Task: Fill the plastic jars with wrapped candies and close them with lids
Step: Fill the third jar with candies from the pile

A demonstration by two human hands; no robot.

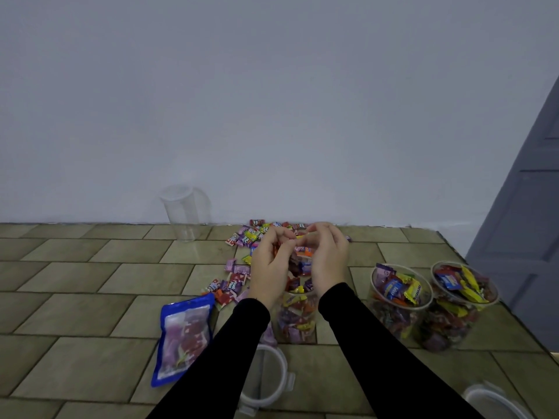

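Observation:
My left hand (pixel 270 267) and my right hand (pixel 328 261) are cupped together around a bunch of wrapped candies (pixel 299 263), held just above an open plastic jar (pixel 298 316) that is nearly full of candies. Loose wrapped candies (pixel 245 237) lie scattered on the tiled floor behind and left of my hands. Two more open jars stand to the right, one (pixel 397 300) beside the other (pixel 459 303), both heaped with candies. A clear lid (pixel 266 379) lies under my left forearm and another lid (pixel 496 402) at the lower right.
An empty clear jar (pixel 185 211) stands by the white wall at the back left. A blue pouch (pixel 184 334) with candies lies left of my left arm. A grey door (pixel 526 207) borders the right side.

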